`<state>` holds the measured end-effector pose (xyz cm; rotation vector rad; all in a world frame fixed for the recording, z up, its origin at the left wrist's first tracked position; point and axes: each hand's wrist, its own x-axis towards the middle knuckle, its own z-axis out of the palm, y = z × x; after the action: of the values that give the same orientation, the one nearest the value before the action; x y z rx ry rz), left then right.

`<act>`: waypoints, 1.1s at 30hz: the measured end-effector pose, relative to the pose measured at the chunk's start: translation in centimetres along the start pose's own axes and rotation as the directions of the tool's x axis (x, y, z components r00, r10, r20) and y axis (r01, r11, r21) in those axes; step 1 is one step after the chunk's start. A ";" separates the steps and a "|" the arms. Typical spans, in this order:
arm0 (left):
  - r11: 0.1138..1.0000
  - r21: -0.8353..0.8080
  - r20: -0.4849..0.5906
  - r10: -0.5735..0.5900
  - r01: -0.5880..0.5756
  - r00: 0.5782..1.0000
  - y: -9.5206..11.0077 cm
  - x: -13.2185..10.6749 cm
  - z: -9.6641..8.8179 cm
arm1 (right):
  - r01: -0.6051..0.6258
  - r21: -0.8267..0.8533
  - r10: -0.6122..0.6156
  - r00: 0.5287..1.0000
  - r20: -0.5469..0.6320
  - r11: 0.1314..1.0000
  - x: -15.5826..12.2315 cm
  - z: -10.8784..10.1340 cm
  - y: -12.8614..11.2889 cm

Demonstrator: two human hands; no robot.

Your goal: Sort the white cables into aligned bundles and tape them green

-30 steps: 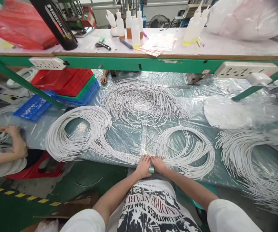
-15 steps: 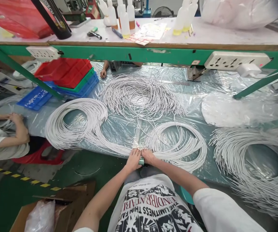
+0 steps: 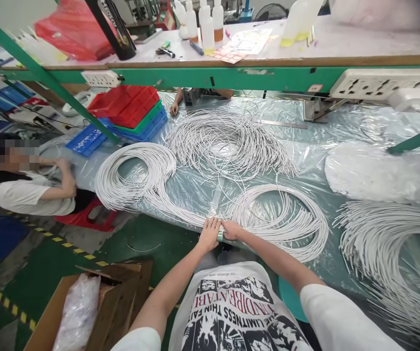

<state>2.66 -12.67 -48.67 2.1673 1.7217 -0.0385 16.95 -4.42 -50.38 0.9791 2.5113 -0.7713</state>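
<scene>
At the table's near edge my left hand (image 3: 210,235) is closed over a bundle of thin white cables (image 3: 184,213), fingers laid across the top. My right hand (image 3: 232,230) is curled on the same bundle right beside it; its fingertips are hidden. A small shiny green piece, perhaps tape (image 3: 220,235), shows between the hands. The bundle runs left into a round cable coil (image 3: 109,183) and right into a looser coil (image 3: 315,229). Behind them lies a big tangled heap of white cables (image 3: 191,136).
Another cable coil (image 3: 363,234) lies at far right, near a clear plastic bag (image 3: 356,168). Red trays (image 3: 137,105) stand stacked at back left. A green-edged shelf (image 3: 239,78) with power strips (image 3: 374,83) crosses above. A co-worker (image 3: 30,190) sits at left; another person's hand (image 3: 174,108) shows behind.
The view has swung left, so things appear further right and the co-worker at left shows more fully. Both hands stay together on the cable bundle.
</scene>
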 end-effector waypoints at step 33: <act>-0.189 -0.935 0.353 -0.578 0.300 0.736 1.1 -1.0 2.6 | 0.084 0.012 -0.084 0.996 0.034 0.996 -0.6 -3.7 0.3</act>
<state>4.00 -14.56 -50.51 0.3374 1.5921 0.9927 17.18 -2.38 -47.21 0.8614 2.5349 -0.8204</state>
